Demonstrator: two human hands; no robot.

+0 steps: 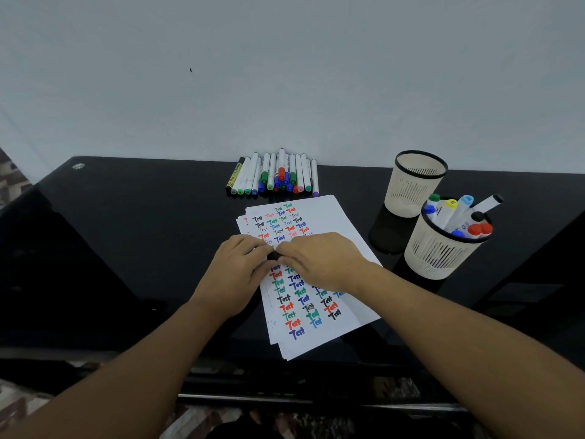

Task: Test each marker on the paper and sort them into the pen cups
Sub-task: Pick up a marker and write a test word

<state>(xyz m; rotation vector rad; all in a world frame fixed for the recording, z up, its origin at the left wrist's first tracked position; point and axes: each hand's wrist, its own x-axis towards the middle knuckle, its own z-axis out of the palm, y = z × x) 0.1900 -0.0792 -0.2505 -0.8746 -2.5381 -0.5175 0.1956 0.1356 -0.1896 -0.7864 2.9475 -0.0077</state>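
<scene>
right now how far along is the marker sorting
Partly done. The near cup already holds several markers; the far cup looks empty. Both hands, left and right, grip a black-ended marker over the paper. A pile of markers by the wall awaits testing.

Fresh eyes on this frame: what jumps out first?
Centre frame, the left hand and right hand meet over a small black marker, above the paper filled with "Test" in many colours. At the wall lies a row of markers. To the right stand two pen cups: the far cup looks empty, the near cup holds several markers.
</scene>
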